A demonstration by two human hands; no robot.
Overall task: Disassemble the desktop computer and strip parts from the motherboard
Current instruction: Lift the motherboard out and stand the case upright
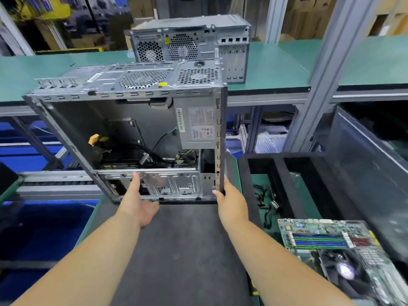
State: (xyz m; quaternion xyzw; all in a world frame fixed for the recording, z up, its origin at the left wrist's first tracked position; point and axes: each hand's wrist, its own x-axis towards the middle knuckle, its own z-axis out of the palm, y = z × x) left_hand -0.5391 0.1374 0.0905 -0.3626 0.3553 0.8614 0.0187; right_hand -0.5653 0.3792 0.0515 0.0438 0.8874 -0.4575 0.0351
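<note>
Both your hands steady an open computer case (132,138) standing on the dark mat (183,250), left hand (138,205) flat-fingered against its lower frame, right hand (229,205) gripping its edge, so it could tip if either slips.

We're on a factory teardown line here: green-topped workbenches (276,69) on aluminium framing (326,69), blue parts bins (28,155) beneath, stripped computer cases (189,38) and cardboard boxes (302,16) behind.
</note>
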